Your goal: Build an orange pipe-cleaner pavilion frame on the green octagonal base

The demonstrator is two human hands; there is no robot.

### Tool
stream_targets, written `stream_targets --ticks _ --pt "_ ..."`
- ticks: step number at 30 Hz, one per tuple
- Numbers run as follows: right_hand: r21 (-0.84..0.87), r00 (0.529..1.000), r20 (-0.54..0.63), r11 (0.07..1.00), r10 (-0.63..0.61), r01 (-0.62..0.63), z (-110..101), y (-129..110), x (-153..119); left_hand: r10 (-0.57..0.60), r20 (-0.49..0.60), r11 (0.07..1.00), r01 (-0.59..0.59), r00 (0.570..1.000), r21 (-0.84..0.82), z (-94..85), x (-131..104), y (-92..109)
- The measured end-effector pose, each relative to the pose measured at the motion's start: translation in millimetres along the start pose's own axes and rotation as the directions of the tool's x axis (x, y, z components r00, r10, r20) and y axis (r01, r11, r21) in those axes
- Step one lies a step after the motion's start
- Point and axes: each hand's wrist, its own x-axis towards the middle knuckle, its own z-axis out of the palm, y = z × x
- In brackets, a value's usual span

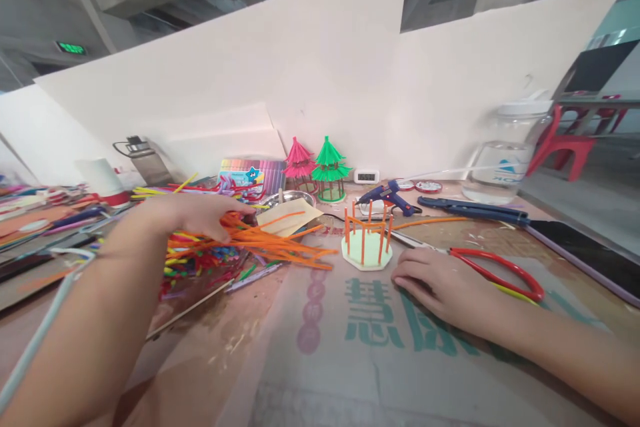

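My left hand (207,215) reaches over a heap of craft pieces, its thumb and fingers closed round a bunch of orange pipe cleaners (285,248). The far fingers are partly hidden behind the hand. A pale octagonal base (367,250) with several upright orange posts (363,245) stands on the table at centre. Just right of it, my right hand (425,280) lies palm down on the table, fingers extended with nothing seen in them. Beyond that hand are red-handled scissors (500,260), their blades pointing toward the octagonal base.
A blue glue gun (387,197) lies behind the base. Pink (299,163) and green (327,163) tower-shaped models stand farther back, before a white partition (340,67). At right are a utility knife (470,208), a phone (585,253) and a water jug (505,153).
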Motion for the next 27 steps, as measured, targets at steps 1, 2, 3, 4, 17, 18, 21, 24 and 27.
stream_targets --ticks 1,2,3,4,17,18,21,24,27 --pt "-0.005 1.0 0.002 1.0 0.0 0.0 -0.2 -0.4 0.0 0.003 0.09 1.0 -0.002 0.996 -0.01 -3.7 -1.8 5.2" --pt "-0.008 1.0 0.004 1.0 -0.002 0.002 -0.3 -0.7 -0.1 0.025 0.085 0.999 -0.023 0.996 -0.027 -6.9 -3.3 11.0" --pt "-0.008 1.0 0.002 1.0 -0.002 0.002 -0.4 -0.9 -0.3 0.027 0.058 0.999 -0.025 0.998 -0.032 -9.2 -4.2 17.6" --pt "-0.001 1.0 -0.002 1.0 0.0 0.0 -0.5 -1.1 -0.5 0.015 -0.009 1.0 -0.016 1.0 -0.027 -10.3 -4.1 25.0" --pt "0.443 0.855 -0.339 0.868 0.393 -0.224 -24.7 -4.7 24.6 0.009 -0.653 0.927 -0.252 0.758 -0.279 -20.8 32.8 148.1" --pt "0.462 0.846 -0.356 0.862 0.396 -0.209 -23.3 -3.8 26.3 0.005 -0.652 0.907 -0.278 0.758 -0.316 -20.1 33.4 151.6" --pt "0.472 0.857 -0.336 0.857 0.392 -0.207 -15.6 0.3 28.4 0.027 -0.632 0.882 -0.316 0.775 -0.35 -9.6 33.6 157.0" --pt "0.452 0.885 -0.258 0.858 0.386 -0.243 -9.1 3.7 27.9 0.101 -0.613 0.88 -0.358 0.784 -0.313 7.5 33.9 159.0" --pt "0.401 0.899 -0.238 0.88 0.367 -0.253 -6.8 4.9 26.9 0.191 -0.638 0.853 -0.447 0.746 -0.268 22.5 36.6 162.8"
